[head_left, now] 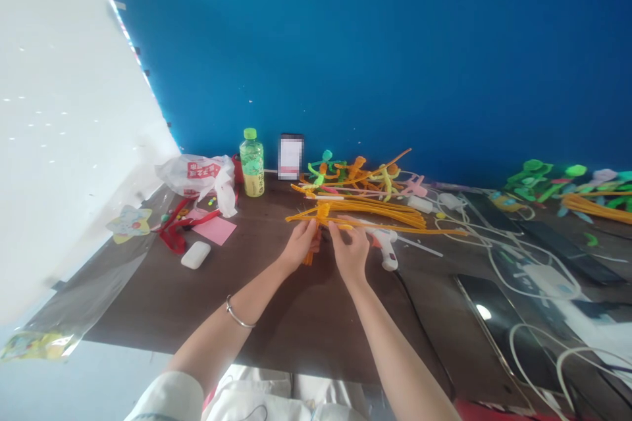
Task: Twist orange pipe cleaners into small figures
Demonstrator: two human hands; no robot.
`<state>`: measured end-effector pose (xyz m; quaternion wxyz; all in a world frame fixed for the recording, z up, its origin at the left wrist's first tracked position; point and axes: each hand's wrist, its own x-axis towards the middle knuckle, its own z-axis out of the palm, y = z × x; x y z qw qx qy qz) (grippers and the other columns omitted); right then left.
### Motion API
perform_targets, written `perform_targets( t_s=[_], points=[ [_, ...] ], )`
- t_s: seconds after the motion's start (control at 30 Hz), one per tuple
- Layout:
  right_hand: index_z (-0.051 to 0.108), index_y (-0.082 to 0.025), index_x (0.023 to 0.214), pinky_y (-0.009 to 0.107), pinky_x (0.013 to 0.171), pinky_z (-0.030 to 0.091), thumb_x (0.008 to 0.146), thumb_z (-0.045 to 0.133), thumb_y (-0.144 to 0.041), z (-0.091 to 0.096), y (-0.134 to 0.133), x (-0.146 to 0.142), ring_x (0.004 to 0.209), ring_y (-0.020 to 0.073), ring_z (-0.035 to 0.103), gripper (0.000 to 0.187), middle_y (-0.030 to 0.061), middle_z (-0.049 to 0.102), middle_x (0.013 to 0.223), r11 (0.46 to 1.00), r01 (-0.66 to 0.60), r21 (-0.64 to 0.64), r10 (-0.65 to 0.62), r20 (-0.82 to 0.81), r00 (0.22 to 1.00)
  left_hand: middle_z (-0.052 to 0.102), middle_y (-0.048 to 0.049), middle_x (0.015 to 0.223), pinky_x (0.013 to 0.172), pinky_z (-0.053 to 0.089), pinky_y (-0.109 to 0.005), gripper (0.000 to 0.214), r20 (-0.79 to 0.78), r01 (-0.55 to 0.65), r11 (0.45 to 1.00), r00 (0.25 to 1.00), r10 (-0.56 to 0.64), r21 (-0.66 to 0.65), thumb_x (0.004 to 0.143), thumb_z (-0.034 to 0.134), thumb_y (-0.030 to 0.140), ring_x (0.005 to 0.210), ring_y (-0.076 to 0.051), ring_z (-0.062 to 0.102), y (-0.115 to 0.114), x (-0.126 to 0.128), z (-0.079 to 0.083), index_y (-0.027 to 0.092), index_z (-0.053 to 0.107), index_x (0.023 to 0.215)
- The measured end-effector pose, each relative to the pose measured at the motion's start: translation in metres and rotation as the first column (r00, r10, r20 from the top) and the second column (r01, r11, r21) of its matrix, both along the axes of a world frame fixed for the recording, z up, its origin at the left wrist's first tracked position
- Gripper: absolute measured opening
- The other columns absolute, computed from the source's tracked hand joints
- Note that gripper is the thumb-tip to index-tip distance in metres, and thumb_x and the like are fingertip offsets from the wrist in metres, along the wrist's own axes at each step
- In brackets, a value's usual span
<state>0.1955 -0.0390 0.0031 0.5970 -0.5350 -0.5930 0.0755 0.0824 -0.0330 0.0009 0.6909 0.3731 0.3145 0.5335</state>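
Near the middle of the dark table, both my hands are at a small orange pipe cleaner piece [322,212] with a bent, bulky top. My left hand [301,245] pinches it from the left, and orange stems hang below the fingers. My right hand [350,247] has its thumb and fingers closed on a long orange pipe cleaner [419,229] that stretches off to the right. Just behind lies a bundle of orange pipe cleaners [380,209]. A white glue gun [388,247] rests to the right of my right hand.
Behind stand a green-capped bottle [253,164], an upright phone [291,156] and several pipe cleaner figures [358,171]. On the left are a plastic bag [197,174] and a white case [195,254]. A tablet [508,329] and white cables [523,289] occupy the right.
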Motion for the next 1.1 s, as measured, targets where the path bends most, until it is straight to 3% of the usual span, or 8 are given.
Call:
perform_targets(
  t_s=[0.2,0.6,0.83,1.1],
  points=[
    [0.066,-0.017,0.072,0.039,0.082,0.046,0.076,0.059,-0.036,-0.0006,0.0004,0.0002,0.088,0.0222,0.059,0.02,0.0085,0.066,0.089,0.999,0.001,-0.033,-0.001,-0.014,1.0,0.039,0.0049,0.058,0.039,0.023,-0.015,0.039,0.021,0.02,1.0,1.0,-0.021,0.012,0.07,0.061,0.049,0.041,-0.001,0.028,0.0011,0.0006,-0.0027,0.014,0.049,0.079],
    [0.067,-0.017,0.08,0.037,0.078,0.047,0.078,0.055,-0.039,-0.0022,0.0007,-0.0003,0.086,0.0214,0.059,0.026,0.0095,0.064,0.092,0.994,-0.056,-0.094,0.053,-0.028,0.998,0.042,0.0034,0.063,0.042,0.033,-0.019,0.035,0.029,-0.029,0.998,0.999,0.028,0.053,0.071,0.061,0.046,0.044,-0.003,0.036,0.0018,0.0016,-0.0056,0.013,0.049,0.077],
    [0.067,-0.018,0.071,0.035,0.07,0.047,0.078,0.054,-0.043,-0.0007,-0.0013,-0.0012,0.073,0.0205,0.058,0.029,0.0058,0.065,0.072,0.985,-0.084,-0.147,0.087,0.012,0.996,0.044,0.0036,0.062,0.042,0.035,-0.02,0.036,0.025,-0.095,0.995,0.995,0.094,0.012,0.071,0.06,0.047,0.043,-0.003,0.038,0.0044,-0.0006,-0.0067,0.013,0.049,0.079],
    [0.067,-0.018,0.071,0.034,0.069,0.047,0.078,0.054,-0.041,0.0009,-0.0024,-0.0024,0.071,0.0196,0.058,0.028,0.005,0.066,0.071,0.984,-0.106,-0.141,0.11,0.019,0.994,0.043,0.0045,0.06,0.041,0.035,-0.019,0.038,0.045,-0.12,0.992,0.992,0.118,0.03,0.07,0.06,0.049,0.044,-0.003,0.038,0.006,-0.0017,-0.0083,0.014,0.048,0.078]
  ],
)
